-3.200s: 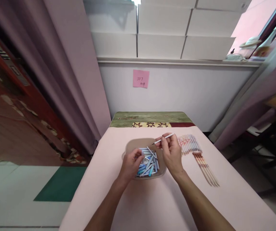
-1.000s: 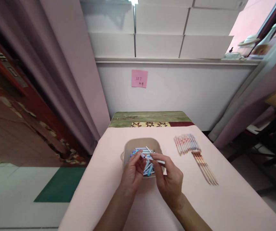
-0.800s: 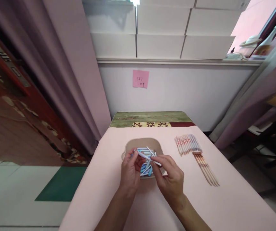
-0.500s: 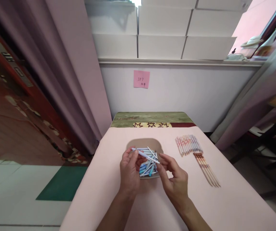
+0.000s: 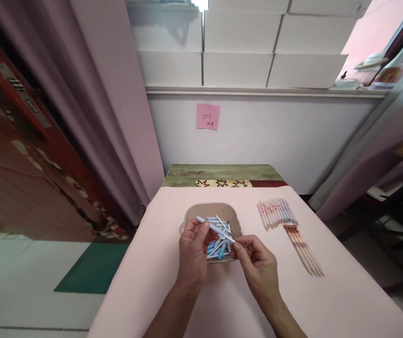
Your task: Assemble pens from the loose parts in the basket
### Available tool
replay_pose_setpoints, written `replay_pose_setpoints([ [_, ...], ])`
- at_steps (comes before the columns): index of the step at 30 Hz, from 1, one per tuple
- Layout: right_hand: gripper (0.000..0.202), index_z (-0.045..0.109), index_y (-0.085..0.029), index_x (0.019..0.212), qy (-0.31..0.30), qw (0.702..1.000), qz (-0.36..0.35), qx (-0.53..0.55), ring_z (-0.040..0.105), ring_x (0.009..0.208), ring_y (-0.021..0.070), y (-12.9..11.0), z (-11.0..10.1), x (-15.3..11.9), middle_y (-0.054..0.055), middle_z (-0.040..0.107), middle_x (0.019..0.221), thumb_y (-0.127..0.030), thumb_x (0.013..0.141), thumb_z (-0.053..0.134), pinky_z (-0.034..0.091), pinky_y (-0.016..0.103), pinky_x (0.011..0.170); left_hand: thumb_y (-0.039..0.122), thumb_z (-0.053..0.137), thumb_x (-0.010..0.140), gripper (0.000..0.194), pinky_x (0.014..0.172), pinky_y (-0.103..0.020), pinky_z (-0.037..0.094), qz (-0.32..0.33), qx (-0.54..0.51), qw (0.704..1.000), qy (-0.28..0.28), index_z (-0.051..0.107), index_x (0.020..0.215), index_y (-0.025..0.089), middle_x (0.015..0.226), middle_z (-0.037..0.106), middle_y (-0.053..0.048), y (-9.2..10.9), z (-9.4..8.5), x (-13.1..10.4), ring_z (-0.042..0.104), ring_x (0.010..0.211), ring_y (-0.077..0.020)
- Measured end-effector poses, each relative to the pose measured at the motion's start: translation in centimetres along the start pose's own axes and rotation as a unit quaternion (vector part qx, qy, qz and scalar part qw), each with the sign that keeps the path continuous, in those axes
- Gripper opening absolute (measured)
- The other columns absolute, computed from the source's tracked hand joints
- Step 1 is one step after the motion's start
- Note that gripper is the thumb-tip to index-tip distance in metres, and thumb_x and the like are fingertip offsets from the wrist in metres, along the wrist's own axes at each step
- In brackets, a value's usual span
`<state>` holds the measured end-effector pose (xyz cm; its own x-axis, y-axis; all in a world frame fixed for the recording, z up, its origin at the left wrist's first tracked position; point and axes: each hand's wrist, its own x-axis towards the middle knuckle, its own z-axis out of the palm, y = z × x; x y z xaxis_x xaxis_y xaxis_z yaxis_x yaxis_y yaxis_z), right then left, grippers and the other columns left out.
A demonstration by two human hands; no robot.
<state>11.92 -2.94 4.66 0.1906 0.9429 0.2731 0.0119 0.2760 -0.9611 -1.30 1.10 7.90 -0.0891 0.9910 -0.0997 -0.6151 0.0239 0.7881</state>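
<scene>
A pale lavender-blue pen (image 5: 214,228) is held slantwise above a beige basket (image 5: 208,206). My left hand (image 5: 193,253) grips its barrel between thumb and fingers. At the thin white lower end, my right hand (image 5: 257,263) pinches with thumb and forefinger; whether that end is a refill or part of the pen I cannot tell. Beneath both hands, the basket holds several loose blue and turquoise pen parts (image 5: 220,252) and thin white sticks (image 5: 222,222), partly hidden by my fingers.
To the right on the pink-covered table (image 5: 145,281) lies a row of clear, red-marked pens (image 5: 277,212). Just below it is a fan of beige pens with brown ends (image 5: 303,251). A pink note (image 5: 208,116) is stuck to the wall behind.
My right thumb and forefinger have closed on the white end of the pen, where they were more spread before. My left hand keeps its hold on the barrel.
</scene>
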Motion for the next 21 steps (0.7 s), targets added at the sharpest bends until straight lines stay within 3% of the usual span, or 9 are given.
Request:
replay_pose_setpoints([
  [6,0.024,0.057,-0.019,0.106,-0.006,1.0,0.01,0.026,0.067,0.071,0.0155,-0.3,0.2,0.0,0.004,0.069,0.084,-0.032,0.086,0.062,0.057,0.027,0.067,0.026,0.075,0.071,0.025,0.057,-0.02,0.052,-0.008,0.005,1.0,0.008,0.06,0.086,0.013,0.072,0.067,-0.001,-0.4,0.1,-0.1,0.061,0.057,-0.0088],
  [11,0.021,0.063,-0.018,0.092,0.03,0.997,0.005,-0.072,0.064,0.059,0.0149,0.4,0.1,0.0,0.002,0.068,0.068,-0.036,0.083,0.064,0.054,0.024,0.057,0.028,0.074,0.072,0.026,0.059,-0.023,0.053,-0.026,0.036,0.999,-0.017,0.06,0.088,0.014,0.075,0.07,-0.003,-0.6,0.3,-0.6,0.064,0.059,-0.0115],
  [15,0.019,0.062,-0.019,0.092,0.068,0.988,-0.024,-0.134,0.066,0.057,0.0148,1.1,-0.1,-0.3,0.0,0.068,0.065,-0.035,0.084,0.063,0.054,0.022,0.055,0.029,0.075,0.071,0.026,0.058,-0.022,0.053,-0.022,0.048,0.999,-0.002,0.06,0.085,0.014,0.072,0.07,-0.002,-0.6,0.4,-0.7,0.063,0.057,-0.0107],
  [18,0.013,0.064,-0.021,0.09,0.07,0.975,-0.072,-0.198,0.066,0.055,0.0127,1.0,-0.1,-0.4,-0.001,0.069,0.066,-0.033,0.085,0.062,0.052,0.019,0.055,0.03,0.076,0.07,0.026,0.056,-0.021,0.053,-0.022,0.052,0.998,0.013,0.061,0.084,0.014,0.068,0.068,0.0,-0.8,0.5,-0.7,0.062,0.055,-0.0097],
  [21,0.013,0.065,-0.021,0.09,0.049,0.977,-0.078,-0.193,0.066,0.056,0.0118,0.8,0.0,0.0,-0.001,0.069,0.067,-0.032,0.087,0.06,0.051,0.018,0.056,0.029,0.077,0.068,0.027,0.055,-0.021,0.053,-0.028,0.048,0.998,0.01,0.061,0.082,0.014,0.065,0.068,0.0,-0.8,0.5,-0.6,0.061,0.053,-0.0095],
])
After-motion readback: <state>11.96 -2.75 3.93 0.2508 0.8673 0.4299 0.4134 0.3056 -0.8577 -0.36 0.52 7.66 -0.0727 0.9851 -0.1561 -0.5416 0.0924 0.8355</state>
